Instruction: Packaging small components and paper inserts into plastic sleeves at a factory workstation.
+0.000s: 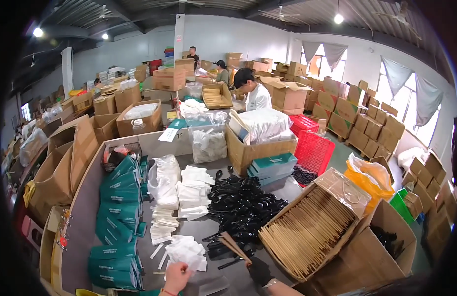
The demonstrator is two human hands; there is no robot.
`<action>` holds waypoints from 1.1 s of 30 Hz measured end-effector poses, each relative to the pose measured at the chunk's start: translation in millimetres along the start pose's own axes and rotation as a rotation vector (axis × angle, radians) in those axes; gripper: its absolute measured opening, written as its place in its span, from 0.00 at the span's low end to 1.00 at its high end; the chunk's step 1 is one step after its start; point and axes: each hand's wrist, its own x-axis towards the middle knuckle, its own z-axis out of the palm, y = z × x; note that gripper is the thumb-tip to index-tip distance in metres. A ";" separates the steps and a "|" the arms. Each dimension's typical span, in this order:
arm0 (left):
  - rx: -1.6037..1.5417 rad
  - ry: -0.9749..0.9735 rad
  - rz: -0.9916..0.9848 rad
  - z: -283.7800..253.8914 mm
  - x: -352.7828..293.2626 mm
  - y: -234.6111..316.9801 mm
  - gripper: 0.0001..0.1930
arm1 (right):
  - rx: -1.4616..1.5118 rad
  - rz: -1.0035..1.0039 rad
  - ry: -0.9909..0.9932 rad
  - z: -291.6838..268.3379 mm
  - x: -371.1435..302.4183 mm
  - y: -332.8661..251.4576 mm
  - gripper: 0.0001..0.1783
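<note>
I am looking down on a table (pixel 85 232) where cutlery kits are being put together, and I am reading it from its left edge across.

Along the left edge teal packets (pixel 117 217) are lying in a long stack running toward the near corner; I am taking these as the finished or ready sleeves, and there are many of them. Just right of them white napkins (pixel 191 190) are sitting in piles, with thin white paper sticks (pixel 161 227) spilling beside them.

At the near edge my left hand (pixel 176 277) is resting with its fingers closed lightly on a loose sheaf of napkins (pixel 188 252). To its right my right hand (pixel 260 270), in a dark glove, is clamped on a pair of chopsticks (pixel 233 245) that are pointing up and left over the table. The two hands are near each other but not touching.

In the middle a big heap of black spoons (pixel 243 207) is still waiting. At the right edge an open box (pixel 307 229) is holding a dense, nearly full load of chopsticks.

Judging by how much stock is lying unpacked, I am reckoning the work is well under way but far from over: this set is only being gathered, with napkin and chopsticks in hand and no spoon picked yet.
</note>
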 end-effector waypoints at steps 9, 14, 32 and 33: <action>0.206 -0.168 0.186 -7.6 -72.5 14.8 0.22 | -0.305 -0.118 -0.526 4.6 51.8 -24.3 0.16; 0.328 -0.183 0.119 0.2 -77.2 5.0 0.18 | -0.314 -0.192 -0.550 -2.0 53.1 -32.3 0.16; 0.495 -0.219 0.161 -5.4 -120.1 28.9 0.13 | -0.113 -0.567 -0.586 21.9 13.5 -112.1 0.15; 0.489 -0.177 0.143 -3.5 -121.5 31.3 0.15 | -0.115 -0.566 -0.584 23.7 14.1 -113.6 0.15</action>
